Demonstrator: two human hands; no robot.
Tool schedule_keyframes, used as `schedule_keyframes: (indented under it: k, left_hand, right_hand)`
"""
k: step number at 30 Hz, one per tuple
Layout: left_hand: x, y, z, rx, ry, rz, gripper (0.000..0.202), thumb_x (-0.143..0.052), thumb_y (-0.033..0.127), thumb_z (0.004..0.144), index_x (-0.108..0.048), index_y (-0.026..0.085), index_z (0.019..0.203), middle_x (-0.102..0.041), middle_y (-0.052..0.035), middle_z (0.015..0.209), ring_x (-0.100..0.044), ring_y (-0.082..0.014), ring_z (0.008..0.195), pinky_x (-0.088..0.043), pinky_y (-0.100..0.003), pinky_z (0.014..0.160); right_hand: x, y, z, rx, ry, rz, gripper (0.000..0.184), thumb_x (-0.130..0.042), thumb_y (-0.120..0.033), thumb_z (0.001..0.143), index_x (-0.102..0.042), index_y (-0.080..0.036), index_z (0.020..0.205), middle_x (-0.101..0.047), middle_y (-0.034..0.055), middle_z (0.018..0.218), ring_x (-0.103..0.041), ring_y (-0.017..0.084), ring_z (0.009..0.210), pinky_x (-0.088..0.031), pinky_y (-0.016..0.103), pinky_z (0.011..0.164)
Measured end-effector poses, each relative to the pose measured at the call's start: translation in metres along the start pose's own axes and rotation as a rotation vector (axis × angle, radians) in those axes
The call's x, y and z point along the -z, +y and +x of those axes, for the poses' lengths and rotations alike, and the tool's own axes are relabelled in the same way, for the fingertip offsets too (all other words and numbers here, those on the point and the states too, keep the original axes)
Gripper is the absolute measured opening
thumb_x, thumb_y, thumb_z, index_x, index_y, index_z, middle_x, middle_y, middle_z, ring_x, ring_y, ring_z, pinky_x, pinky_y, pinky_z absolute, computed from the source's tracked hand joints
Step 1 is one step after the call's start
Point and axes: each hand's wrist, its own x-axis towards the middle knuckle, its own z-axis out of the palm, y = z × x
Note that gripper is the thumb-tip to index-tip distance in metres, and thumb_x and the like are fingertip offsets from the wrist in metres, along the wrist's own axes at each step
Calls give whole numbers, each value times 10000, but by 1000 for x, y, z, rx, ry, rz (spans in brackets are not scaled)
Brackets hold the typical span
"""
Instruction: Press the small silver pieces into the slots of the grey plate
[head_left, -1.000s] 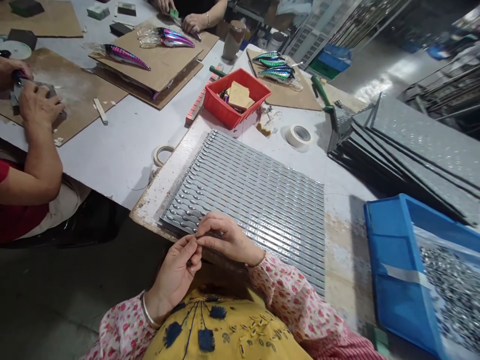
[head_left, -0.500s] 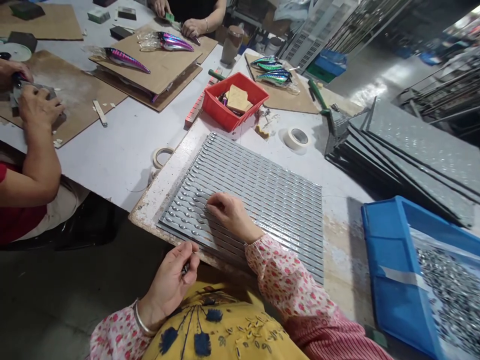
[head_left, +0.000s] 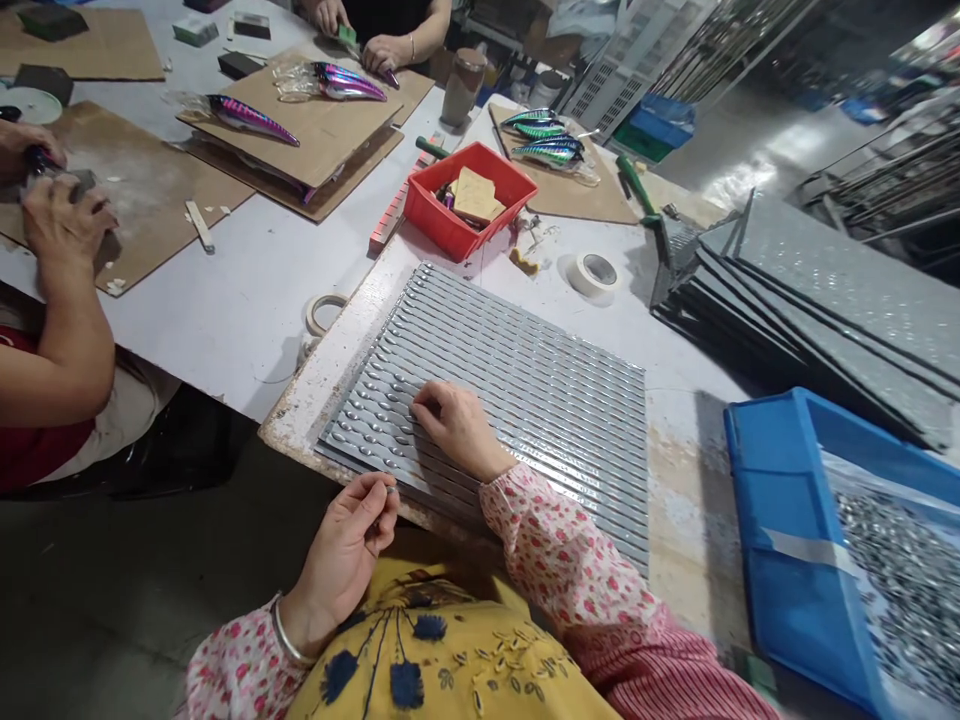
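A grey ridged board (head_left: 525, 370) lies before me, with small silver oval pieces (head_left: 373, 405) set in rows along its left part. Over these rows is my right hand (head_left: 459, 425), thumb and forefinger pinched together at the board's surface; whatever they grip is hidden. My left hand (head_left: 349, 535) is closed just off the board's near edge. A small silver piece (head_left: 391, 489) shows between its thumb and fingertip, and the inside of the palm is hidden.
To the right stands a blue bin (head_left: 780, 540) of silvery pieces, with stacked grey boards (head_left: 840, 290) behind it. A red tray (head_left: 469, 205), tape roll (head_left: 595, 275) and fishing lures (head_left: 544, 135) lie beyond. Co-workers' hands (head_left: 67, 215) are at the left and at the far side.
My right hand has shifted very slightly left and up over the board. My left hand has turned a little, and a small silver piece now shows at its fingertips.
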Motion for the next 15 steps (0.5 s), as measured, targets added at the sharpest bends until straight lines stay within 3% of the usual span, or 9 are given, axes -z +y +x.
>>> schedule_keyframes:
  k: [3, 8, 12, 15]
  left_hand:
    - [0, -1, 2, -46, 43, -31, 155, -697, 212, 712, -652, 137, 839, -526, 21, 667, -440, -26, 567, -334, -126, 481]
    - [-3, 0, 3, -77, 71, -67, 144, -731, 185, 665, -649, 163, 781, -552, 31, 658, -469, -26, 549, -378, -120, 487]
    - [-8, 5, 3, -96, 60, -87, 118, -718, 143, 675, -650, 158, 770, -584, 29, 677, -501, -25, 547, -433, -118, 517]
    - [-12, 11, -1, -64, 53, -136, 137, -631, 127, 757, -657, 145, 890, -651, -35, 852, -606, -85, 735, -513, -174, 660]
  right_hand:
    - [7, -5, -9, 10, -2, 194, 84, -564, -204, 805, -574, -169, 729, -581, 9, 681, -496, 130, 649, -377, 247, 618]
    - [18, -24, -30, 132, -326, 588, 139, -636, -305, 787, -613, -169, 806, -569, -1, 707, -505, 101, 635, -396, 211, 564]
    - [11, -34, -39, 69, -311, 768, 150, -605, -318, 814, -601, -172, 784, -578, 6, 704, -519, 107, 642, -415, 225, 578]
    - [7, -27, -35, -98, -225, 950, 183, -581, -361, 823, -577, -179, 805, -617, 20, 754, -556, 123, 667, -444, 248, 602]
